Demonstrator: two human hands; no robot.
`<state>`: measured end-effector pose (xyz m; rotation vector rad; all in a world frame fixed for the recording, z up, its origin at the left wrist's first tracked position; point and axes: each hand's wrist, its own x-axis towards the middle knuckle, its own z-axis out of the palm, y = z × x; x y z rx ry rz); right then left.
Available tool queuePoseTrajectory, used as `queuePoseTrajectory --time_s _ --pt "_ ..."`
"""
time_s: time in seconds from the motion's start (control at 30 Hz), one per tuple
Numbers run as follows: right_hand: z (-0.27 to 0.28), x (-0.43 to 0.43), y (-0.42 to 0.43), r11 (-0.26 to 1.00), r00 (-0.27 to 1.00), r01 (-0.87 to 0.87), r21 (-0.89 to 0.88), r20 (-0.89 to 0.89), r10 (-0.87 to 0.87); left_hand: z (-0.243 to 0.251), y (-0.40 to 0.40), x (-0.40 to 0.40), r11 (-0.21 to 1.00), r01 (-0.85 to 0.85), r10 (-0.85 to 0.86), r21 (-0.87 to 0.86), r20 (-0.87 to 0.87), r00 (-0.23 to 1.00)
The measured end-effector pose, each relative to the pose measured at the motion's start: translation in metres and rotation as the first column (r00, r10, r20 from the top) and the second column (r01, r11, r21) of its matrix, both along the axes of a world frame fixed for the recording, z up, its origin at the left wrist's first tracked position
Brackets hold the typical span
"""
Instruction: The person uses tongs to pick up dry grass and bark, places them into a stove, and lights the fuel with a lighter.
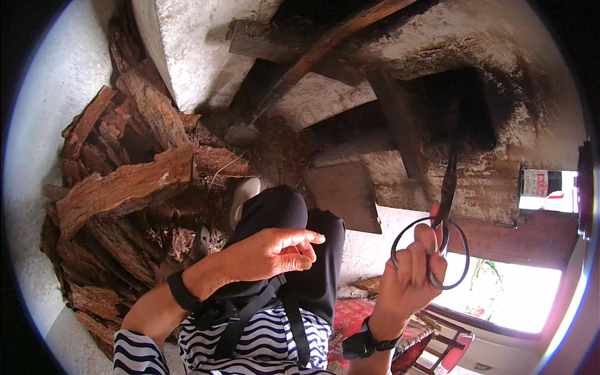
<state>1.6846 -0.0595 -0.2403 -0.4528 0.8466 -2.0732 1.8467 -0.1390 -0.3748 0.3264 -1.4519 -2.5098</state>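
My right hand (pixel 412 274) grips long dark metal fire tongs (pixel 448 187) by their looped handles. The tongs point into a black, soot-edged stove opening (pixel 476 117), and their far ends are lost in the dark. Over my lap hovers my left hand (pixel 260 255), holding nothing, with its fingers loosely bent and its thumb apart. Beside my left arm lies a heap of bark and split firewood; one large slab of bark (pixel 131 185) rests across its top.
A wooden-handled tool (pixel 318 47) leans across the sooty corner. A flat brown board (pixel 342 194) stands against the stove's side. White wall (pixel 51 122) borders the woodpile. To the right are a red patterned cloth (pixel 349 321), a wooden frame (pixel 447 354) and a bright opening (pixel 515 295).
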Motion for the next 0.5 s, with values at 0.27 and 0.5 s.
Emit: queuePoseTrajectory --time_s 0.27,0.5 --pt "-0.039 -0.098 -0.061 0.995 0.973 -0.088 0.052 -0.210 0.097 -0.007 -0.018 -0.002 0.997 -0.004 -0.001 0.072 0.071 0.997" --pt "-0.060 -0.190 -0.114 0.994 0.972 -0.017 0.107 -0.232 0.042 -0.020 -0.044 -0.017 0.986 -0.036 0.016 0.161 0.126 0.992"
